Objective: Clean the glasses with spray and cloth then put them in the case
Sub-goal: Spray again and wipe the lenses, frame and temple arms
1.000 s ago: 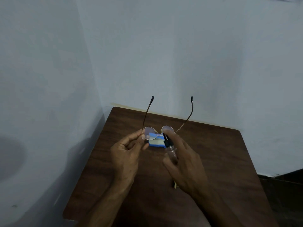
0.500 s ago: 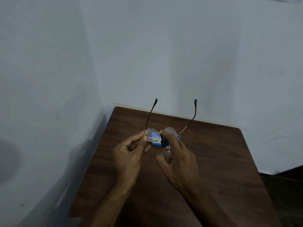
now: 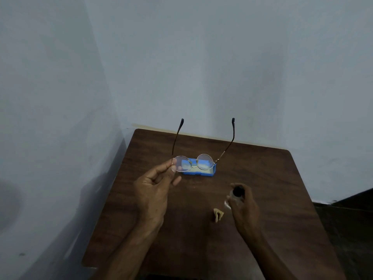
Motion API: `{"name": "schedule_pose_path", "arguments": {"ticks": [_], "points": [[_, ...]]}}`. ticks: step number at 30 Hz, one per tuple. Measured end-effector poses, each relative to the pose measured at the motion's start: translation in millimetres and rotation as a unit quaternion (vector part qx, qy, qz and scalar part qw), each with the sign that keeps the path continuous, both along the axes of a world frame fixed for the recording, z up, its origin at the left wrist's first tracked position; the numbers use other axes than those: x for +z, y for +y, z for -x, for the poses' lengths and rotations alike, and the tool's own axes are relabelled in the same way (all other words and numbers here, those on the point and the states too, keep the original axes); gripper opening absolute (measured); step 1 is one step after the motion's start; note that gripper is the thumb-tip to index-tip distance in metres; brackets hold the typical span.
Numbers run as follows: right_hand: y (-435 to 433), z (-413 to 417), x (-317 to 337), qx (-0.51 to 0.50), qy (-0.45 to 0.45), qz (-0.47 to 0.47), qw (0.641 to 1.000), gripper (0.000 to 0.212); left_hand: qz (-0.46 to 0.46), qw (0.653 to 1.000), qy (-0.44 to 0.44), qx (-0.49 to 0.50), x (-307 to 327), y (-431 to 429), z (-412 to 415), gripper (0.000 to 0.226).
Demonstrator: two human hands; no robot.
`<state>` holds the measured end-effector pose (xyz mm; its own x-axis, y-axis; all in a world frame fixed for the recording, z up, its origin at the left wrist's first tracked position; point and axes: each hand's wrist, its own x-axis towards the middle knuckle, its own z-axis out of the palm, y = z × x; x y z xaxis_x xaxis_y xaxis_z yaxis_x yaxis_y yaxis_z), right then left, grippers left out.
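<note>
Over the table (image 3: 272,178), left hand (image 3: 153,186) pinches glasses (image 3: 204,161); right hand (image 3: 245,211) grips spray bottle (image 3: 237,192).

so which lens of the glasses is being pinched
The lens on the left, its outer edge pinched by the left hand; the other lens is untouched.

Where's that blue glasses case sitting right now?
In the head view, the blue case lies on the brown table toward its far side, directly behind the glasses that the left hand holds up.
</note>
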<state>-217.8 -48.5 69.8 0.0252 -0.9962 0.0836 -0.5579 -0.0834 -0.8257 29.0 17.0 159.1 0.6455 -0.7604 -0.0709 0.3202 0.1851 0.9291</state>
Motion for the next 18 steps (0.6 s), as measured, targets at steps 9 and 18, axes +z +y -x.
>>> {"name": "schedule_pose_path", "arguments": {"ticks": [9,18], "points": [[-32,31,-57,-0.084,-0.029,-0.042,0.995,0.035,-0.004,0.999,-0.008,-0.032,-3,4,14,0.023],[-51,27,-81,-0.089,-0.008,-0.080,0.993,0.039,-0.013,0.999,-0.017,-0.040,-4,6,22,0.021]]}}
